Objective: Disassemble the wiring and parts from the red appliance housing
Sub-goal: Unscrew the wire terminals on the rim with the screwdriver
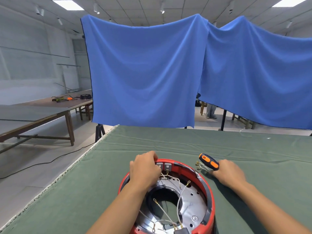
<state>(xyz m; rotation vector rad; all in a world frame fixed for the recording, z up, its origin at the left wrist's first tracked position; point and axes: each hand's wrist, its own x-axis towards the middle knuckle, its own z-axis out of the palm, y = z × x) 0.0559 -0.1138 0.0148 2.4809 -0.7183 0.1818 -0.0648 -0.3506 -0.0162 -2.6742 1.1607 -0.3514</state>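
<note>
L hand fingers curled over red housing far rim; R hand fingers clamped on screwdriver, mid-tabletop.

Legible text: none that I can read. Sole marking: a small round stamped emblem on the silver inner plate of the red housing, at about 4 o'clock from the plate's central opening; too small for me to make out its characters.
</note>
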